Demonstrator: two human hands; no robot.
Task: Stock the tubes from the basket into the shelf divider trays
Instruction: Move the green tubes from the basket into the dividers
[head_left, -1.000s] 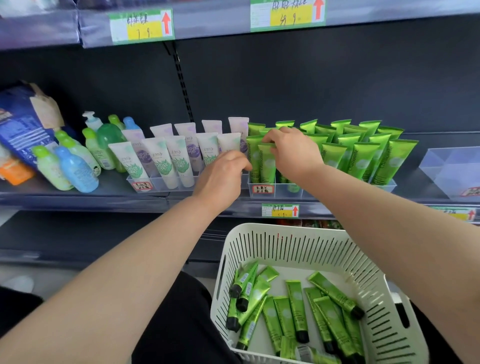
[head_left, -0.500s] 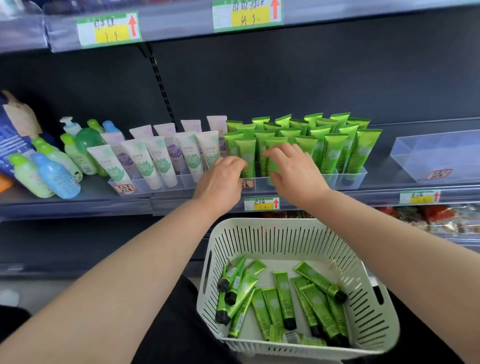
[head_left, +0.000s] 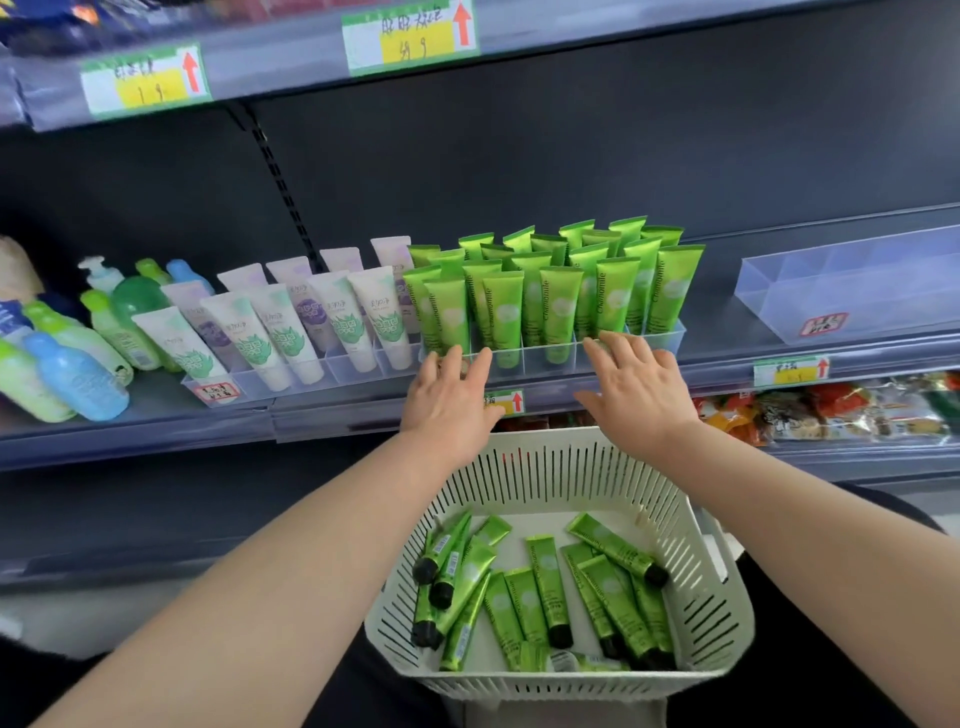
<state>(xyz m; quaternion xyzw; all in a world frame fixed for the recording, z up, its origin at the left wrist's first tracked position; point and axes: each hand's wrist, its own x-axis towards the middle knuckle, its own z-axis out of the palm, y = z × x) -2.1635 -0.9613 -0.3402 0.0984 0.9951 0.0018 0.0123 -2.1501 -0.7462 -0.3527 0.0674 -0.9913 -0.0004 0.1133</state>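
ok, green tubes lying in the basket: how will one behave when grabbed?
The green tubes look glossy, so probably a bit slippery. Flat crimped tails likely stop much rolling; bodies probably squash under a pinch. They overlap in the basket, so lifting one may drag neighbours.

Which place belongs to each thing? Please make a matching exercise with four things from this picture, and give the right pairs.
Things: 1 white basket; 2 white tubes; 3 blue bottle; 4 right hand.
Places: A far left of the shelf; B in front of the shelf, lower; C at the front of the tray of green tubes; D standing left of the green tubes.
Pairs: 1-B; 2-D; 3-A; 4-C.
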